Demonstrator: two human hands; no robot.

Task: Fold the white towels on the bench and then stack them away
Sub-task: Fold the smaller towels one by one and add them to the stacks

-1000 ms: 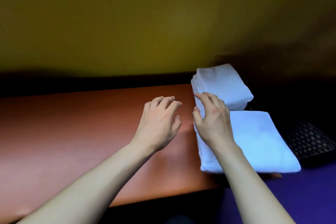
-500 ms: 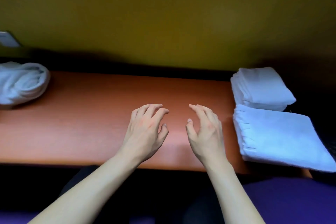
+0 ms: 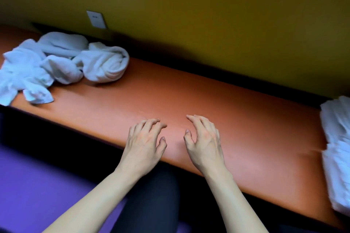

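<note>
Both hands (image 3: 170,143), fingers (image 3: 151,125) spread and empty, have left the stack (image 3: 337,157); the heap (image 3: 62,66) comes into view, next to fold.

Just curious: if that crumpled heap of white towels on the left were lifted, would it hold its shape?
Probably not. The towel heap lies in soft twisted folds, so it would likely sag and trail. Several pieces look tangled, so one may drag others.
</note>
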